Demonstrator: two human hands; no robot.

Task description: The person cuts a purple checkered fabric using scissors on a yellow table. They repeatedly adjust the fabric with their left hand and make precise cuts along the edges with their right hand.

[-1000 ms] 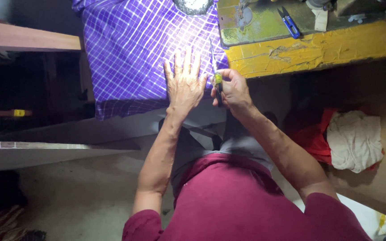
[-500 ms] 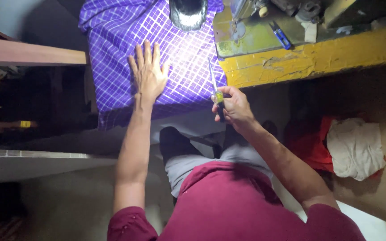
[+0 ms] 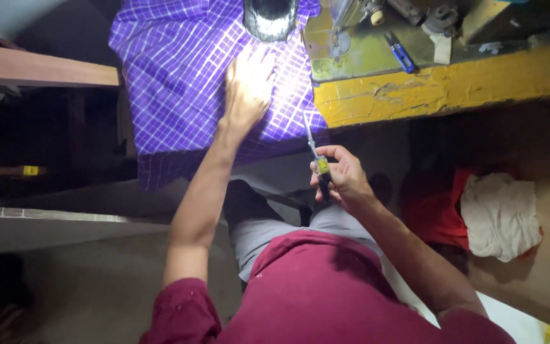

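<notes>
A purple checked cloth (image 3: 173,83) is spread over a work surface and hangs off its near edge. My left hand (image 3: 247,89) lies flat on it, fingers apart, in a bright patch of lamp light. My right hand (image 3: 342,178) is below the cloth's edge, closed around a small pair of scissors (image 3: 316,159) with a yellow band, blades pointing up toward the cloth. The blade tips stand just off the cloth's lower right corner.
A lamp head (image 3: 270,18) hangs over the cloth. A yellow-edged sewing table (image 3: 440,89) carries machine parts and a blue tool (image 3: 401,54). White rag on red cloth (image 3: 498,213) lies at right. A wooden beam (image 3: 39,71) crosses at left.
My left hand slid left over the cloth, then back right and farther up into the light. My right hand with the scissors drew down and away from the cloth's edge.
</notes>
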